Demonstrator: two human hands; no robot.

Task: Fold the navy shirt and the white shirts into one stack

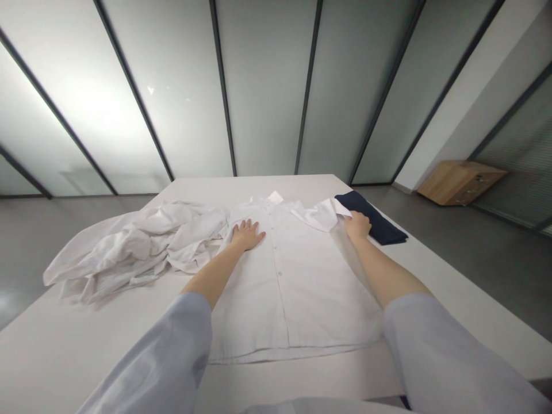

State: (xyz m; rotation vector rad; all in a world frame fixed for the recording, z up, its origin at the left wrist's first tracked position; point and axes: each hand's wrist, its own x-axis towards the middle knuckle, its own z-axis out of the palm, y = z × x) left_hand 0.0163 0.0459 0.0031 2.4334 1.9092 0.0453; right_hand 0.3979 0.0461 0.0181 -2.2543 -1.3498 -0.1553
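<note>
Fingers [253,231] of the left hand [245,237] are spread flat and holding nothing, pressing down on the front of a white button-up shirt [293,299]! Over on the right hand [357,225], the fingers [351,217] curl at a turned-over shirt flap [317,215], pinching or just resting, I can't tell, right beside a folded navy cloth [373,215]. The shirt lies front up on the white desk [64,351], collar [276,198] at the far end, with its other side bunched in a rumpled heap [129,247] off to the left!
</note>
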